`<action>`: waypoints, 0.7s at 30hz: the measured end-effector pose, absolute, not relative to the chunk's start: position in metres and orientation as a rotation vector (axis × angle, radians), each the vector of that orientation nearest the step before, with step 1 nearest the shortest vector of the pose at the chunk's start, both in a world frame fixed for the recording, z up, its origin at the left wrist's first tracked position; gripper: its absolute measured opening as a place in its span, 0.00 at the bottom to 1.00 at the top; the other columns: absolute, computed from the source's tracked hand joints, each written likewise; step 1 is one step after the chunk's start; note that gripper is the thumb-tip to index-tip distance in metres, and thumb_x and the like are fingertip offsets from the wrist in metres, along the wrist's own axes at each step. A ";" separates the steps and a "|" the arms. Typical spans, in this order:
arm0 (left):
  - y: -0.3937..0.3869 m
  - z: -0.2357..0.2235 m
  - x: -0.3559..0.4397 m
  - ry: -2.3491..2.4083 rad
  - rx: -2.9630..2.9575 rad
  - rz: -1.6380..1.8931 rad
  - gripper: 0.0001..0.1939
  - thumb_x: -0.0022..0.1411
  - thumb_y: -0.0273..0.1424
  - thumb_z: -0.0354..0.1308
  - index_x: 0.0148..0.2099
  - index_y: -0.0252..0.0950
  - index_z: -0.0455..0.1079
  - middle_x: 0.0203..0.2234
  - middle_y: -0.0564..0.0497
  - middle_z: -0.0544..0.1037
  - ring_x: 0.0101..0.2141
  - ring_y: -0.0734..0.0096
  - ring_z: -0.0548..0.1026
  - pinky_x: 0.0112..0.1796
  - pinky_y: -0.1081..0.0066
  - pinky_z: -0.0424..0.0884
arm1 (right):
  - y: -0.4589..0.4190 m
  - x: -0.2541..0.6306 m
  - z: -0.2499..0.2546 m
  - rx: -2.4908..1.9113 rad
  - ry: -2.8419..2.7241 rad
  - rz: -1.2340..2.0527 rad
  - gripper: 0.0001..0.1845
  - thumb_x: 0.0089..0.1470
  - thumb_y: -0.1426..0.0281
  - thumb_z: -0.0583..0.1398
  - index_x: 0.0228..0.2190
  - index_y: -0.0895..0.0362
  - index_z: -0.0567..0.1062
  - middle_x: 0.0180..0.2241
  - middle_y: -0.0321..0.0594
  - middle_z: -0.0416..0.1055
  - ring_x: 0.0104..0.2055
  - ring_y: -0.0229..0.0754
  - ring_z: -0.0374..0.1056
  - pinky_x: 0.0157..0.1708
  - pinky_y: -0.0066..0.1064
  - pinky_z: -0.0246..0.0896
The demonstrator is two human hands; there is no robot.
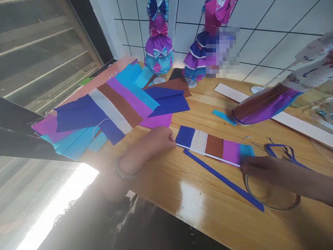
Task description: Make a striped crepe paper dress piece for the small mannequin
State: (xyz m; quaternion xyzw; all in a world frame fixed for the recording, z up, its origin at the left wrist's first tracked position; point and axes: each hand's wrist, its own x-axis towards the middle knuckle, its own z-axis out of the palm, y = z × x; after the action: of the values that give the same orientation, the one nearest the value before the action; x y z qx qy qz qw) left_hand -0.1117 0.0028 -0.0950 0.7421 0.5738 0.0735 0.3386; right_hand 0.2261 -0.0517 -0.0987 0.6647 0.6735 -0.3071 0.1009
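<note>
A short striped cloth piece [215, 144] in blue, white, brown, purple and turquoise lies on the table. Along its front edge runs a thin white strip [208, 155], stretched straight between my two hands. My left hand [163, 137] is closed in a pinch at the strip's left end, by the blue stripe. At the turquoise end my right hand [260, 168] pinches the other end, slightly blurred, its fingertips partly hidden. Just in front of the cloth lies a flat blue strip [223, 178], touched by neither hand.
A larger striped cloth [114, 107] lies over coloured sheets at the left. Two dressed figures [159, 52] [195, 57] stand by the tiled wall. At the right are a figure wrapped in striped cloth [262, 102], a long white board [304, 126] and a blue ribbon [291, 152].
</note>
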 end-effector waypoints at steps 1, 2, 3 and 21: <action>0.003 -0.095 -0.112 1.496 1.932 0.197 0.04 0.46 0.29 0.53 0.24 0.36 0.68 0.21 0.52 0.73 0.24 0.72 0.69 0.24 0.72 0.57 | -0.051 0.223 -0.094 1.905 1.965 -0.992 0.24 0.46 0.46 0.48 0.19 0.51 0.69 0.21 0.36 0.65 0.27 0.43 0.63 0.27 0.31 0.59; 0.003 -0.096 -0.112 1.494 1.931 0.201 0.04 0.46 0.29 0.53 0.25 0.37 0.69 0.22 0.52 0.74 0.24 0.72 0.69 0.24 0.72 0.58 | -0.051 0.220 -0.090 1.851 1.940 -1.067 0.24 0.47 0.47 0.48 0.20 0.51 0.69 0.22 0.37 0.65 0.28 0.43 0.63 0.29 0.32 0.58; 0.004 -0.097 -0.113 1.492 1.931 0.202 0.04 0.46 0.30 0.53 0.25 0.37 0.69 0.22 0.53 0.74 0.24 0.72 0.69 0.24 0.72 0.58 | -0.051 0.218 -0.087 1.817 1.920 -1.118 0.23 0.47 0.48 0.48 0.21 0.52 0.69 0.23 0.37 0.64 0.29 0.44 0.62 0.30 0.32 0.58; 0.005 -0.093 -0.114 1.490 1.893 0.159 0.07 0.47 0.33 0.52 0.26 0.37 0.70 0.23 0.53 0.75 0.25 0.70 0.71 0.24 0.73 0.59 | -0.048 0.209 -0.074 1.842 1.902 -1.138 0.20 0.50 0.53 0.50 0.24 0.54 0.71 0.23 0.35 0.63 0.28 0.40 0.57 0.29 0.31 0.53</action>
State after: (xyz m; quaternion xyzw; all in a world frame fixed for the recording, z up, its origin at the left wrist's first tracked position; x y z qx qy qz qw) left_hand -0.1136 0.0047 -0.0925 0.7329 0.5768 0.0617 0.3556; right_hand 0.2093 -0.0482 -0.0737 0.6338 0.6543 -0.3916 0.1295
